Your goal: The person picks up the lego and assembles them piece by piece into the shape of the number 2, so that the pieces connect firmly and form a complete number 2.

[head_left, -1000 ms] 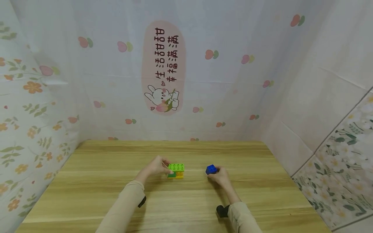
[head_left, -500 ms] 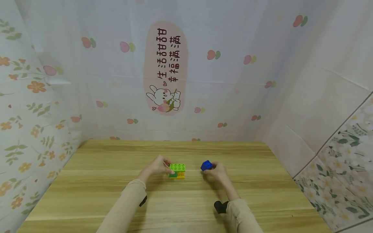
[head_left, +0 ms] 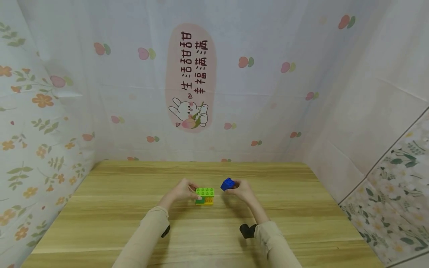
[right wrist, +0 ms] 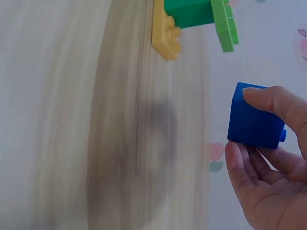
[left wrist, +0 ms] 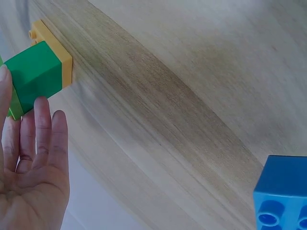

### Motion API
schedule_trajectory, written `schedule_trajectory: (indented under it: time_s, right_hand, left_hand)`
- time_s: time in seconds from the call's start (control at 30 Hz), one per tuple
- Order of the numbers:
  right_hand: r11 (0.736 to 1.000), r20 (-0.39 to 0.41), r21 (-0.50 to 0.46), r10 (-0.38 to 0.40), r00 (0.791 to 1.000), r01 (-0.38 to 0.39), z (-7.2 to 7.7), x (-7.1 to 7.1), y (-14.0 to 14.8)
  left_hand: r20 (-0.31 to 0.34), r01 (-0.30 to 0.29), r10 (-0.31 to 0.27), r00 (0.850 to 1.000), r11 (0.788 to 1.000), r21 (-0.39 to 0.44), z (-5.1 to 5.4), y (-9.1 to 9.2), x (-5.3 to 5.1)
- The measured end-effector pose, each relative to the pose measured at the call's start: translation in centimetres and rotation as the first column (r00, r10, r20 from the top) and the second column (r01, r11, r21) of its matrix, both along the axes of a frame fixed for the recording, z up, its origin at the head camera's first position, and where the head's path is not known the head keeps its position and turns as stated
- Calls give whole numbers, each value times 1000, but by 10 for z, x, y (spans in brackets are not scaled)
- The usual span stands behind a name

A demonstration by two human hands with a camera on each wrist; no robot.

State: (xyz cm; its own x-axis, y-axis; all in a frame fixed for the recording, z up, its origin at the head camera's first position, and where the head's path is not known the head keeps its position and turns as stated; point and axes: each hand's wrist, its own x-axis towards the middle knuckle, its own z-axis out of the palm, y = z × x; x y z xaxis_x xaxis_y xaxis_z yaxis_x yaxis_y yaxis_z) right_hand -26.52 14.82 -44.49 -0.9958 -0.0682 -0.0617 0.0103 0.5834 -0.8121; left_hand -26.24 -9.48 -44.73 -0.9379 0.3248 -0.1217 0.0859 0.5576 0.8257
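Note:
A small stack of toy building blocks stands on the table: a yellow plate below, a dark green brick on one end of it, and a light green plate on top, overhanging the yellow studs. My left hand grips the stack at its left end, thumb in front and fingers behind. To the right, my right hand pinches a blue brick between thumb and fingertips. This brick is tilted, raised off the table and apart from the stack; its studs face away from the thumb side.
The wooden table runs back to a printed curtain. Patterned cloth hangs along the left and right sides. A black wrist device sits at the right wrist, and another at the left.
My right hand has carried the blue brick leftward and slightly away from me, closer to the stack, tilting it more. The left hand stays on the stack, which has hardly moved.

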Motion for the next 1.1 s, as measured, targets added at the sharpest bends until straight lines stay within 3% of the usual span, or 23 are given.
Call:
schedule_trajectory:
  time_s: [0.53, 0.87, 1.1]
  right_hand:
    - [996, -46, 9, 89, 995, -88, 6, -5, -23]
    - [988, -5, -15, 154, 988, -154, 10, -3, -30]
    - [978, -18, -26, 207, 978, -208, 12, -3, -34]
  left_hand:
    - [0, 19, -19, 1000, 1000, -4, 0, -2, 0]
    - [17, 10, -10, 1000, 1000, 0, 1, -1, 1]
    - [11, 0, 0, 1000, 1000, 0, 0, 0, -1]
